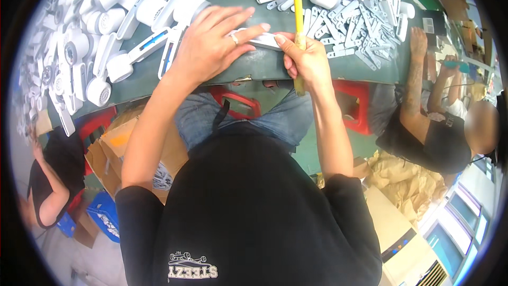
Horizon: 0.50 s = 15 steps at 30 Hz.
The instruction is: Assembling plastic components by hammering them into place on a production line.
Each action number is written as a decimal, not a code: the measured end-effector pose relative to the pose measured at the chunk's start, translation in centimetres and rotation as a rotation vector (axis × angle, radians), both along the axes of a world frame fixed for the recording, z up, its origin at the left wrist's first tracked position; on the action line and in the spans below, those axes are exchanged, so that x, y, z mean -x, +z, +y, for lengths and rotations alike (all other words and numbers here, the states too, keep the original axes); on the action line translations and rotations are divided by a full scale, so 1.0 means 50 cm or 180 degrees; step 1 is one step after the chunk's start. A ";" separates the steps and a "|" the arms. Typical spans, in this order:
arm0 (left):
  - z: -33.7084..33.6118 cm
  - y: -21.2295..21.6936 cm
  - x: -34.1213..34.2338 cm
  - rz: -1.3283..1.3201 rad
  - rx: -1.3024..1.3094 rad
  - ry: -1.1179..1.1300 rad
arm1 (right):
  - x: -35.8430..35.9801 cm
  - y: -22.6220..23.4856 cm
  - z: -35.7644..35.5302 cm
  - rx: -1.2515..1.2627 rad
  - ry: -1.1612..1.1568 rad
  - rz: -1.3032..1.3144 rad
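My left hand [211, 45] is over the near edge of the bench, thumb and index finger about a long white plastic part [267, 41], its other fingers spread. The part's left end is hidden under that hand. My right hand [308, 58] is closed round the lower handle of a yellow hammer [298, 8]. The hammer stands with its head at the top edge of the view and the handle end below my fist. My right thumb reaches to the right end of the white part.
White handled parts with round heads [111, 21] heap the bench's left side. Small grey strips [360, 32] lie in a pile at the right. Below are cardboard boxes [124, 132], red stools [352, 103] and a blue crate [104, 214]. Other people sit at left and right.
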<state>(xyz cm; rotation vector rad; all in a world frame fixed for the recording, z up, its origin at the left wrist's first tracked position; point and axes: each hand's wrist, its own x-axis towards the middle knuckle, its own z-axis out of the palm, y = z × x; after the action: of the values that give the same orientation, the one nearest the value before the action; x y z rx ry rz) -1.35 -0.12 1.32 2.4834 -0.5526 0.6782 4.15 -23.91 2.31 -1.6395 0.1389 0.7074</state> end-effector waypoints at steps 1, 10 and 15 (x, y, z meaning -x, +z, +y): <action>-0.003 0.011 -0.014 -0.0119 -0.0245 -0.0271 | 0.001 -0.003 -0.003 0.0033 0.0028 -0.0098; -0.002 -0.022 -0.022 -0.0038 -0.0347 -0.0704 | 0.133 0.062 -0.085 0.0091 -0.0350 -0.0750; 0.000 -0.018 -0.028 -0.0006 -0.0374 -0.0717 | 0.230 0.129 -0.140 0.1360 0.0181 -0.0873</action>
<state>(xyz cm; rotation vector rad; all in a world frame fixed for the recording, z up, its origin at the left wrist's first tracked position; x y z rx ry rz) 0.04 -0.11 0.44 2.4764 -0.8801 0.5739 -7.37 -30.91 8.78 -2.1402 0.0463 0.5090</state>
